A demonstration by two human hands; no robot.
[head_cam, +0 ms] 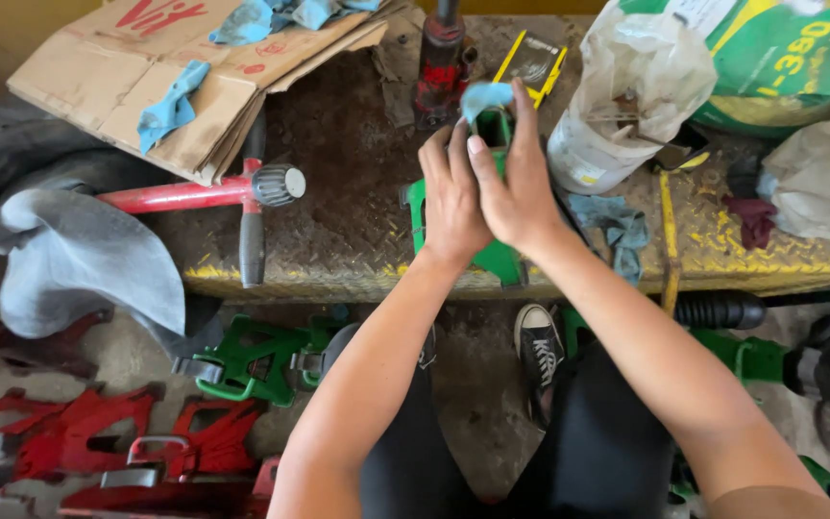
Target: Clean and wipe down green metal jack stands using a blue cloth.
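Head: hands (487, 187) grip green stand (497, 255), cardboard (175, 72) left.

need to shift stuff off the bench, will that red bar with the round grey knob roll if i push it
Probably not far: the red bar has a black crosswise handle lying flat that should block rolling. It looks like metal, so likely stiff and fairly heavy, and the ridged bench top should resist sliding.

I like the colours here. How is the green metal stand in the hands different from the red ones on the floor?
The green stand sits on the metal bench, gripped by the left hand and the right hand; the red stands lie on the floor, untouched. The green stand is single and largely hidden by the hands; the red stands lie together in plain view. The right hand presses a blue cloth onto the green stand; no cloth touches the red stands. Both look like painted metal.
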